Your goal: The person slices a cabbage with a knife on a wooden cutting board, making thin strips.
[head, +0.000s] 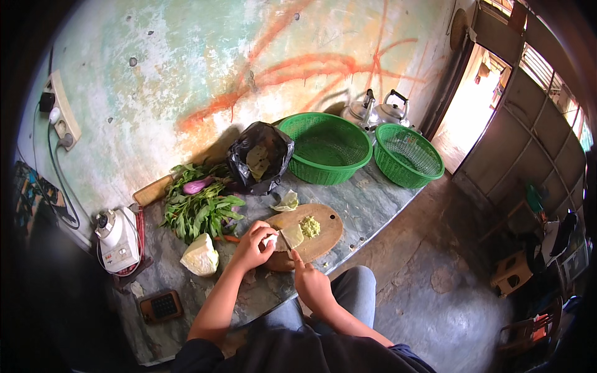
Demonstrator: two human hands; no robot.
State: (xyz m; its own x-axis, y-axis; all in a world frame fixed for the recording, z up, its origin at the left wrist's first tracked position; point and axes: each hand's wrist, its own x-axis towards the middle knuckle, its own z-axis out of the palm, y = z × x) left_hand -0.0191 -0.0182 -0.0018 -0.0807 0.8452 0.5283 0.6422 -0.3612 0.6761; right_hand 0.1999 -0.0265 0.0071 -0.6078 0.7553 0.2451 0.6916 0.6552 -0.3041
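On an oval wooden cutting board (329, 235), my left hand (254, 245) holds a pale white piece, probably cabbage (270, 239). My right hand (311, 282) grips a knife (285, 241), its blade between the held piece and a pale green leaf piece (293, 234). A small heap of chopped pale green vegetable (310, 226) lies on the board, right of the leaf. Another cabbage leaf (287, 201) rests at the board's far edge. The large cut cabbage (200, 255) sits left of my left hand, beside leafy greens (200, 210) and a purple eggplant (197, 186).
A black plastic bag (260, 158) and two green plastic baskets (326, 149) (409, 156) stand along the wall, with metal kettles (392, 112) behind. A blender base (119, 240) and a phone-like device in a brown case (161, 307) are at left. The stone tabletop (373, 200) ends near my knees.
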